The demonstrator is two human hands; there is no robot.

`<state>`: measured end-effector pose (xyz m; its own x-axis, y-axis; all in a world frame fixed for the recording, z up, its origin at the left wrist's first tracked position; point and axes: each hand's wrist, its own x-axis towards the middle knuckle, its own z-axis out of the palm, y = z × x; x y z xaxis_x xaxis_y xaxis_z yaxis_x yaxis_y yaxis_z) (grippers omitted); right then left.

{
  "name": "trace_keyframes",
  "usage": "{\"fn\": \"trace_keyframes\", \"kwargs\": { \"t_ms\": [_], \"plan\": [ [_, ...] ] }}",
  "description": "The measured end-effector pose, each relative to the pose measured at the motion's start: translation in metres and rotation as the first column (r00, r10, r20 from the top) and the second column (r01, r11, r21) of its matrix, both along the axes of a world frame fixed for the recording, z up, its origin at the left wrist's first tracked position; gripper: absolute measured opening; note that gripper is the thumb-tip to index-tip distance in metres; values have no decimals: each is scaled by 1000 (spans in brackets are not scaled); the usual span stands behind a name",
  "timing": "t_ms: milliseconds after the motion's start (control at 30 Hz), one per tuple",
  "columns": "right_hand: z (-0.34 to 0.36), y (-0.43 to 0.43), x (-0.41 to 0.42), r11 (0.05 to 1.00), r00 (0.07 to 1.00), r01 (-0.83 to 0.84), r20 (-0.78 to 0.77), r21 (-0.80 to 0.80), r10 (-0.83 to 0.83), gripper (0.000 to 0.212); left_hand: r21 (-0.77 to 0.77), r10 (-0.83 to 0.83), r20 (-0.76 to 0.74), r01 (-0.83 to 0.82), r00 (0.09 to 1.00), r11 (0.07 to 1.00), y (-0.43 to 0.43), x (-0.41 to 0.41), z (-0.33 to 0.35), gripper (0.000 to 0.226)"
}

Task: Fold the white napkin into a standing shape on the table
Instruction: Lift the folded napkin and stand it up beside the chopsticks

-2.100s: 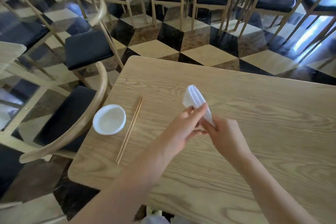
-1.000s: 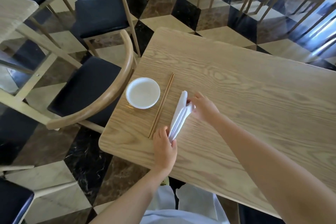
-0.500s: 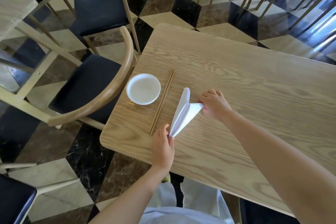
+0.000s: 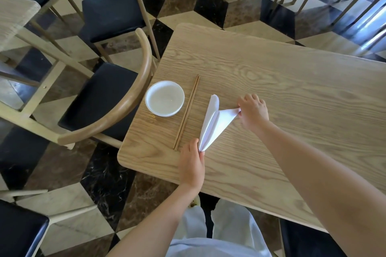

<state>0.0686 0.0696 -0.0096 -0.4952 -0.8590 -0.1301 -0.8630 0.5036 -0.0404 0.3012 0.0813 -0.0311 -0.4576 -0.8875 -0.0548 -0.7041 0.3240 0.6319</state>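
**Napkin handling: grip points and material behaviour**

Left hand pinches the pointed near end of the white folded cloth napkin between thumb and curled fingers. This fixes the point from which the layers fan out. Right hand pinches the outer corner of the spread layer between thumb and fingertips, with the remaining fingers loosely curled.

The napkin rests on the light wooden table, just right of the pair of brown wooden chopsticks. Its pinched tip lies beside their near end. One narrow upright leaf runs almost parallel to the chopsticks, and the other leaf opens away from them. A round white dish sits on the opposite side of the chopsticks.

Handling judgement: the cloth is light and soft, and it holds a crease but no load. Grip at corners and fold ends only. Keep the tip pinched, since the layers will likely slide apart if it is released. Open the leaves gently to avoid flattening the creases.
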Motion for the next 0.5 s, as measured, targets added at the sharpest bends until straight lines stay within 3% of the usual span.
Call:
{"fn": "trace_keyframes", "kwargs": {
  "t_ms": [200,367,500],
  "plan": [
    [13,4,-6,986,995,96,-20,137,-95,34,-21,-41,-11,41,999,999,2,1,1,29],
    [31,-24,0,964,912,262,315,43,-262,25,-21,-33,-27,33,999,999,2,1,1,26],
    [46,-64,2,945,786,291,525,151,-326,23,-7,-25,-19,25,1000,1000,2,0,-2,26]
  ]
}}
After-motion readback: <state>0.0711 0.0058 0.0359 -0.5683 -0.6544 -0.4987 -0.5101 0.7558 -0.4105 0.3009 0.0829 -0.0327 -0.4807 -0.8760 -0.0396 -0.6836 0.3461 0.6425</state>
